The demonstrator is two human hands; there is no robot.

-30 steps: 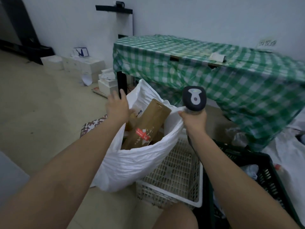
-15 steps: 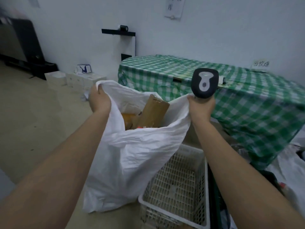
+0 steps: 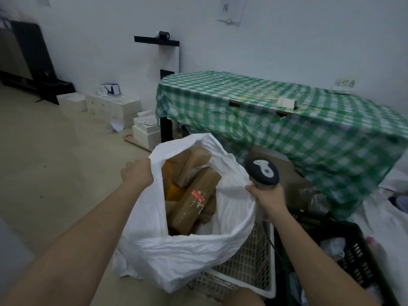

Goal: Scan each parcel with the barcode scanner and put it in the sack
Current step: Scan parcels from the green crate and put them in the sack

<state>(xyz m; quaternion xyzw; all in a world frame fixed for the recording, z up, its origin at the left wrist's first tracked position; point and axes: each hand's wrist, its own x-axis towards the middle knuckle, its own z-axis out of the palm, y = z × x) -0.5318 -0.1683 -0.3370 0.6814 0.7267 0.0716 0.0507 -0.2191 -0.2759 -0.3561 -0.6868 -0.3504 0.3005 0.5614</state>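
Observation:
A white sack (image 3: 181,257) stands open on the floor in front of me. Several brown parcels (image 3: 194,199) lie inside it, one with a red label on top. My left hand (image 3: 136,173) holds the sack's left rim. My right hand (image 3: 268,197) grips the handle of the grey barcode scanner (image 3: 262,171), whose head points up and away, and it also pinches the sack's right rim.
A white plastic basket (image 3: 254,261) sits behind the sack, with a black crate (image 3: 357,250) to its right. A table under a green checked cloth (image 3: 287,120) stands beyond. White boxes (image 3: 114,104) line the far wall.
Both hands had lifted the sack by its rim and have now lowered it. The mouth has opened wider and the parcels have settled lower inside.

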